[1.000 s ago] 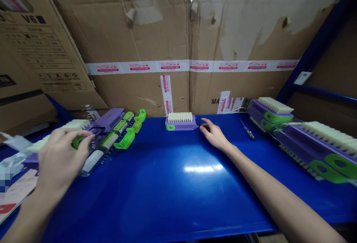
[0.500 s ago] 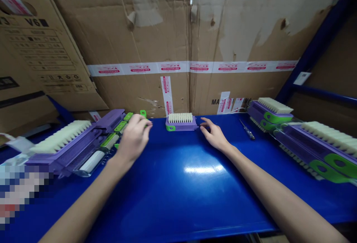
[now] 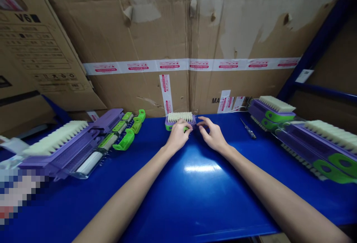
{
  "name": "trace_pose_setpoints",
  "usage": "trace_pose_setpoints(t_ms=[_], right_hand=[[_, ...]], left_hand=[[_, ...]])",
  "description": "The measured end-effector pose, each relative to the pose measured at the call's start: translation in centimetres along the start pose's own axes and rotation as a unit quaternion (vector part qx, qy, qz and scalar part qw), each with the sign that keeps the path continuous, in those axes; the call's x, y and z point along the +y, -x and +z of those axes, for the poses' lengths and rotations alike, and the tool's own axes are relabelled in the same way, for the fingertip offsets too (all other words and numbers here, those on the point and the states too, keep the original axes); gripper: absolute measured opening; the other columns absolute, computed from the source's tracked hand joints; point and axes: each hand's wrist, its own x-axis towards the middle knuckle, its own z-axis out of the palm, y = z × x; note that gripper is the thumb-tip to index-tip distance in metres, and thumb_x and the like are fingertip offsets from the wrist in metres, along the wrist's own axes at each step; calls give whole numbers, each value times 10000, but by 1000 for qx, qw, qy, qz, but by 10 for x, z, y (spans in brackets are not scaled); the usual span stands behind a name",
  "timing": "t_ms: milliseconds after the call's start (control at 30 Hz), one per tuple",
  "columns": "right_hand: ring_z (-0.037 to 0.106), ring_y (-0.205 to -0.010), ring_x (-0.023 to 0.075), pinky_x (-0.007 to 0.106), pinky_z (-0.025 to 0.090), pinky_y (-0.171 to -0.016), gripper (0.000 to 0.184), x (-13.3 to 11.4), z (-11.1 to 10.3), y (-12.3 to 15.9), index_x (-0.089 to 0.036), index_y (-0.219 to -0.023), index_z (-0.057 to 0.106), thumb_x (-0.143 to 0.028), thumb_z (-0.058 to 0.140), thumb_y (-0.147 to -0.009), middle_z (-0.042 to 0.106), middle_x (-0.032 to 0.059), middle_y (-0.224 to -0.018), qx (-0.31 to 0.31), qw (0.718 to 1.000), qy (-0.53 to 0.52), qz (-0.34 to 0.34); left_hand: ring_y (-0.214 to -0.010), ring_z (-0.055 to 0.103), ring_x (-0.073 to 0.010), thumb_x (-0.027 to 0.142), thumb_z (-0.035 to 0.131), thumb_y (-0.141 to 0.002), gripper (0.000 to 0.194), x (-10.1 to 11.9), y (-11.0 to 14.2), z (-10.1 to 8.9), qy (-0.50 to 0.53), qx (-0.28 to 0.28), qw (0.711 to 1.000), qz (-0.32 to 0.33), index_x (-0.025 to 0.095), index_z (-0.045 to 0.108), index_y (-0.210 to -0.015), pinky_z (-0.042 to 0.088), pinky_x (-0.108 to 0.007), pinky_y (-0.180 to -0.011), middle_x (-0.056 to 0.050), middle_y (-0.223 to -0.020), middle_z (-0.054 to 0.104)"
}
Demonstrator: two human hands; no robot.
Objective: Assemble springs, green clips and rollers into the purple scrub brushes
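In the middle, against the cardboard, a purple brush (image 3: 180, 116) with cream bristles facing up lies on the blue table. A green end piece shows at its left end. My left hand (image 3: 178, 135) is in front of the brush and partly covers it, thumb and fingers pinched on a small green plastic piece (image 3: 186, 128), mostly hidden by the fingers. At the brush's right end is my right hand (image 3: 210, 133), its fingers apart and curved, nothing between them. Whether its fingertips touch the brush I cannot tell.
Several green end pieces (image 3: 125, 141) lie at left beside a row of clear-cased parts (image 3: 107, 141) and a purple brush body (image 3: 75, 142). On the right are stacked purple brushes (image 3: 306, 142) with green ends and a screwdriver (image 3: 248, 128). Cardboard (image 3: 139, 42) stands behind.
My left hand has moved right from the green pieces to the front of the middle brush, with a small green piece in its fingers. The right hand has barely moved.
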Motion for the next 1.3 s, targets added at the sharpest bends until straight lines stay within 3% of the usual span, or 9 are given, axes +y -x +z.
trace_pose_setpoints(t_ms=[133,367,500,700,867,1133,1300], right_hand=[[652,-876,178,341,519,-812,464,-4,6,1,-151,-1296,429,-211,464,-837,681,84,-984,-42,999,-30,4],[623,-1006,173,363,475,-943,639,-3,9,1,-219,-1406,350,-149,468,-782,640,68,-1155,-109,993,-51,10],[647,-951,177,378,498,-906,651,-3,12,0,-229,-1420,311,-214,521,-804,650,69,-1096,-88,993,-68,46],[669,-789,138,325,532,-816,682,2,14,-1,-210,-1379,341,-121,520,-727,607,77,-1055,-40,989,-78,117],[670,-779,139,309,539,-790,703,5,13,-2,-181,-1380,327,-99,512,-706,591,58,-980,-34,985,-96,139],[658,-763,136,328,551,-782,670,14,14,-2,-221,-1361,375,-84,525,-722,617,57,-977,-26,990,-85,111],[670,-811,148,357,544,-837,658,17,14,-1,-223,-1367,382,-82,519,-739,656,62,-966,-18,985,-122,122]], left_hand=[[-805,602,-152,103,636,-765,82,-4,-4,3,26,-3,999,-35,172,675,-743,475,-295,-786,-16,-808,615],[-900,617,-166,88,541,-801,160,-15,-1,5,57,-27,998,11,169,677,-828,477,-317,-860,-49,-916,647],[-941,624,-182,69,560,-762,201,-16,-3,5,50,-38,998,-3,187,657,-893,474,-336,-896,-41,-970,678],[-968,639,-188,144,617,-772,228,-21,-6,2,54,-47,996,-59,186,608,-996,477,-322,-896,-40,-1004,694],[-1024,632,-206,185,647,-780,258,-29,-6,5,33,-52,995,-83,158,584,-1029,471,-334,-914,-86,-1061,683],[-1046,590,-260,255,561,-853,236,-33,-3,2,-122,-52,991,-21,154,583,-1065,448,-418,-926,-112,-1076,663],[-1060,587,-248,323,576,-840,280,-37,1,-8,-119,-77,990,-4,169,590,-1073,441,-400,-944,-96,-1106,658]])
